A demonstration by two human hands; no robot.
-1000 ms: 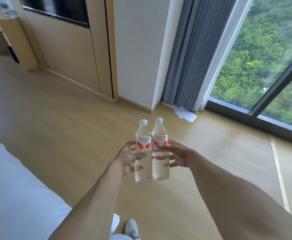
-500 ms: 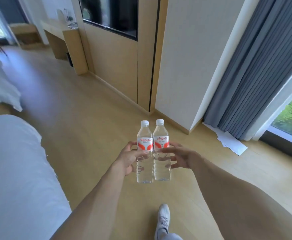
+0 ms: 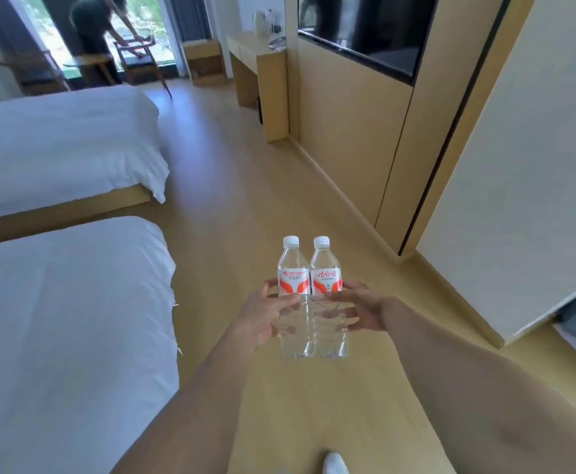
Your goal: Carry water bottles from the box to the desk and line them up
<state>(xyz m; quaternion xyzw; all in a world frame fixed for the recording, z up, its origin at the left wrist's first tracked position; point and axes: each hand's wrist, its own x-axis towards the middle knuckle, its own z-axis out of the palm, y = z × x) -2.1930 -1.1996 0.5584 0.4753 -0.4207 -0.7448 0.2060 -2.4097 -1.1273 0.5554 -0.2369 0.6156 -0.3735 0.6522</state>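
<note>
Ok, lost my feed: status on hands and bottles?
Left hand grips left bottle. Right hand grips right bottle. Both upright, touching. Desk ahead, floor path open.

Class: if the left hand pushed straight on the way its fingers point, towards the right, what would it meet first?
The left bottle, which the left hand already grips; just beyond stands the right bottle, seemingly touching it.
</note>
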